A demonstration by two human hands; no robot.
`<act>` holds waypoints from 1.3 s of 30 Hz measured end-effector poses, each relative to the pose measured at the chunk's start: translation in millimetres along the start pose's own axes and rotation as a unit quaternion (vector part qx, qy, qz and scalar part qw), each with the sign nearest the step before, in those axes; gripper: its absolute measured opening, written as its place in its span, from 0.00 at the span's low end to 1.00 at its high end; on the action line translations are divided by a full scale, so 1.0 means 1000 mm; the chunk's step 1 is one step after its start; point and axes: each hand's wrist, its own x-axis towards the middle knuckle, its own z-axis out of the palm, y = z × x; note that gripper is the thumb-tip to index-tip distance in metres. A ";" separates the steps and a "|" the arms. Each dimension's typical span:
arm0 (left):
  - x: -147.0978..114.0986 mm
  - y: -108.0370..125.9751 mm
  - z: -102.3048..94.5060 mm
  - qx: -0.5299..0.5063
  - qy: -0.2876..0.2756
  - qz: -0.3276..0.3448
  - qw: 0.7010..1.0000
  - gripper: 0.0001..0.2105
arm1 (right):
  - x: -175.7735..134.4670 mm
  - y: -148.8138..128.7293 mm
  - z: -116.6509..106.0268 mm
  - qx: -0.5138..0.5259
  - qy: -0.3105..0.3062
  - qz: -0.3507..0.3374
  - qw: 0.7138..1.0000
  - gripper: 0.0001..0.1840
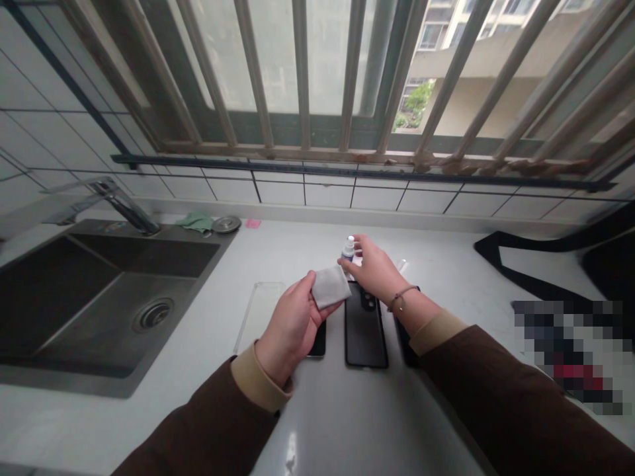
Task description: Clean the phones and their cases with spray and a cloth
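My left hand [295,320] is closed on a folded light grey cloth [331,287], the thumb on top and fingers underneath. Just beyond it, my right hand [370,264] has its thumb and fingers around a small white bottle [348,249] with a blue label and white cap, which stands upright. Below the right hand lies a black phone [366,334] with its camera side up. The left hand partly covers another dark phone [318,344]. A third dark, flat thing [409,344] is mostly hidden under the right wrist. Left of the cloth rests a clear phone case [258,307].
A steel sink [198,284] with a faucet [129,208] is on the left. Behind it are a green cloth [196,221], a metal drain lid [226,225] and a pink piece [253,224]. A black strap [501,261] lies at right. A barred window backs the white counter [312,423].
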 end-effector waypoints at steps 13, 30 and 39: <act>-0.013 -0.003 0.001 0.142 -0.089 0.055 0.984 0.13 | -0.086 -0.049 -0.039 0.390 -0.132 0.101 0.905 0.24; 0.000 0.063 -0.034 0.809 0.221 0.248 0.485 0.24 | -0.101 -0.022 -0.015 0.486 0.085 0.212 0.844 0.22; 0.003 0.063 -0.052 0.878 0.181 0.079 0.435 0.31 | -0.100 -0.021 -0.015 0.470 0.063 0.206 0.856 0.21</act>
